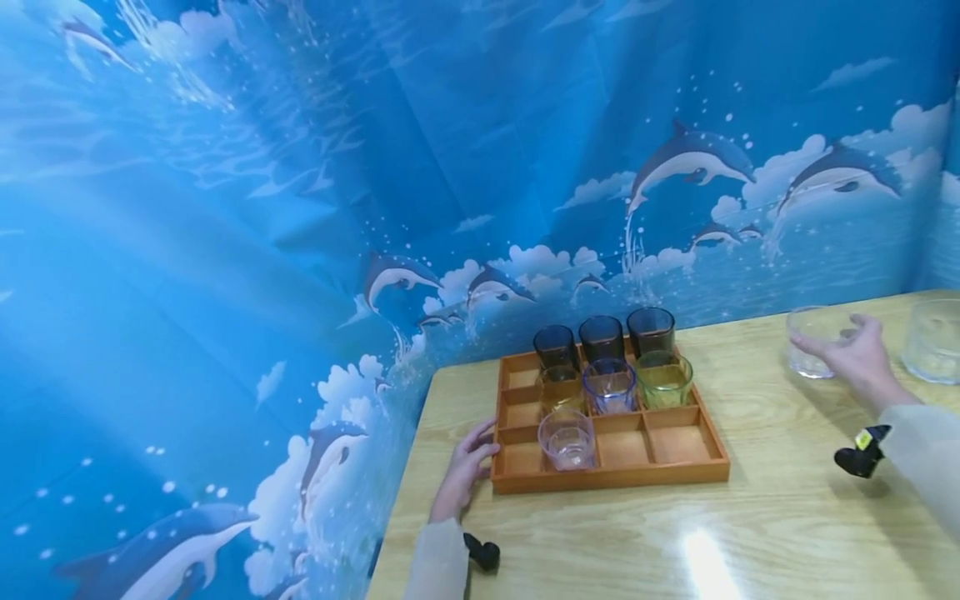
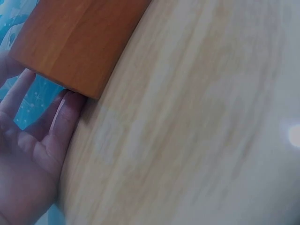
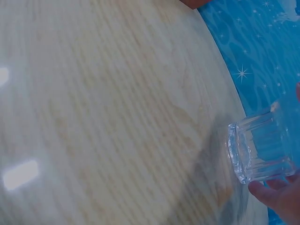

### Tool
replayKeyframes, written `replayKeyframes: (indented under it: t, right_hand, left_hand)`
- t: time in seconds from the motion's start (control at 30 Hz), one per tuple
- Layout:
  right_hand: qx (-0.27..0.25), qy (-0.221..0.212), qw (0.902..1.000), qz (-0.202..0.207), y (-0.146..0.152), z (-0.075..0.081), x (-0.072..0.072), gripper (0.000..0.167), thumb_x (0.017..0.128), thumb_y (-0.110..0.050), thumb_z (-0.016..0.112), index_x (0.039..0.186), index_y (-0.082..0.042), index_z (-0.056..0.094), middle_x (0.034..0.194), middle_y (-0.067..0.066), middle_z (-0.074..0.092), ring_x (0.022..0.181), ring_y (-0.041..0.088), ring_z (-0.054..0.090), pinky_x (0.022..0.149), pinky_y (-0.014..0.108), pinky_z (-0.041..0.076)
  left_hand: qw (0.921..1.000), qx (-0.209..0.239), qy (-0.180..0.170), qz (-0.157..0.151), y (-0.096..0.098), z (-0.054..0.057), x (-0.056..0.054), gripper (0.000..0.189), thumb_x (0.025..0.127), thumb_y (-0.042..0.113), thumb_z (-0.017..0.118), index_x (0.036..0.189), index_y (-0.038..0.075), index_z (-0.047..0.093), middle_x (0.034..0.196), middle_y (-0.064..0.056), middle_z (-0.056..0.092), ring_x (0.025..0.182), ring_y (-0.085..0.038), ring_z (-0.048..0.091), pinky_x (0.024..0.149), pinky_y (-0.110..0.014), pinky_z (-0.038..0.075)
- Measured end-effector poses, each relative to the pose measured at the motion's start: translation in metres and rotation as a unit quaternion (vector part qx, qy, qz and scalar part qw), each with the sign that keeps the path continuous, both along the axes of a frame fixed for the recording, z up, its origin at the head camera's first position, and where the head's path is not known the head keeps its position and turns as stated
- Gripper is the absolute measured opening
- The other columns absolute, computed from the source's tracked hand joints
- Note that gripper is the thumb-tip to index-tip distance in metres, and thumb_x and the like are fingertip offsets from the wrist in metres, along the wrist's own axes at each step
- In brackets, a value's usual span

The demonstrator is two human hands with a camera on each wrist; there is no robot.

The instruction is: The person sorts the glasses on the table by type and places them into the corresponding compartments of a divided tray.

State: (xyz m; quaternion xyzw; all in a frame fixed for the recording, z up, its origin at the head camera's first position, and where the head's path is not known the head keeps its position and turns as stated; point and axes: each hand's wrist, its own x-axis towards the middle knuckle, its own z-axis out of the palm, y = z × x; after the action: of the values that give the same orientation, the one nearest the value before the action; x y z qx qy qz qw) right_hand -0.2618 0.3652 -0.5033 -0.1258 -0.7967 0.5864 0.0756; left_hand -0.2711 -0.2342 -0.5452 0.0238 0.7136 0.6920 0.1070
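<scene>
In the head view my right hand (image 1: 862, 358) grips a clear glass (image 1: 807, 365) at the right of the table. In the right wrist view this glass (image 3: 260, 147) shows thick ribbed walls, and its base is close over the tabletop. My left hand (image 1: 465, 471) rests its fingers against the left side of a wooden divided tray (image 1: 611, 481). In the left wrist view the fingers lie relaxed along the tray's side (image 2: 79, 47). A pale pink glass (image 1: 567, 442) stands in the tray's front row. Behind it are amber (image 1: 561, 392), blue (image 1: 609, 387) and green (image 1: 664, 383) glasses.
Three dark glasses (image 1: 602, 337) fill part of the tray's back row. Another clear glass (image 1: 933, 346) stands at the far right, beside my right hand. The light wood table (image 1: 600, 542) ends against a blue dolphin-printed curtain (image 1: 487, 167).
</scene>
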Motion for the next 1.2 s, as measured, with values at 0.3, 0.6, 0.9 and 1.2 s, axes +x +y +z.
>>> replayKeyframes:
  t: [0.3, 0.6, 0.9, 1.2]
  right_hand:
    - [0.021, 0.022, 0.9995, 0.003, -0.003, -0.007, 0.010, 0.109, 0.085, -0.046, 0.062, 0.143, -0.002, -0.019, 0.145, 0.036, -0.004, 0.123, 0.059, 0.014, 0.091, 0.070, 0.023]
    - [0.061, 0.037, 0.9974, 0.012, -0.005, -0.011, 0.018, 0.104, 0.086, -0.042, 0.062, 0.145, -0.004, -0.014, 0.144, 0.037, 0.008, 0.119, 0.054, 0.022, 0.089, 0.067, 0.027]
    - [0.097, 0.053, 0.9934, 0.030, -0.011, -0.008, 0.028, 0.098, 0.087, -0.039, 0.063, 0.143, 0.006, -0.004, 0.139, 0.039, 0.021, 0.115, 0.053, 0.028, 0.084, 0.056, 0.039]
    - [0.117, 0.076, 0.9889, 0.050, -0.025, -0.006, 0.043, 0.092, 0.088, -0.034, 0.062, 0.144, 0.008, 0.002, 0.134, 0.040, 0.027, 0.115, 0.058, 0.026, 0.086, 0.070, 0.025]
  left_hand:
    - [1.0000, -0.008, -0.002, 0.002, -0.002, 0.000, -0.002, 0.050, 0.087, 0.018, 0.062, 0.135, 0.019, 0.050, 0.130, -0.014, 0.048, 0.105, -0.025, 0.055, 0.078, -0.040, 0.050]
    - [0.9999, -0.009, -0.004, 0.002, -0.003, -0.002, -0.003, 0.050, 0.086, 0.020, 0.064, 0.134, 0.021, 0.051, 0.131, -0.014, 0.048, 0.106, -0.026, 0.055, 0.078, -0.041, 0.051]
    - [0.9998, -0.018, -0.004, 0.004, -0.003, -0.002, -0.003, 0.050, 0.086, 0.019, 0.064, 0.134, 0.021, 0.051, 0.130, -0.014, 0.048, 0.105, -0.024, 0.055, 0.075, -0.039, 0.051]
    - [0.9997, -0.024, -0.002, 0.005, -0.003, -0.003, -0.003, 0.049, 0.087, 0.020, 0.063, 0.134, 0.021, 0.051, 0.131, -0.014, 0.047, 0.107, -0.026, 0.054, 0.077, -0.040, 0.051]
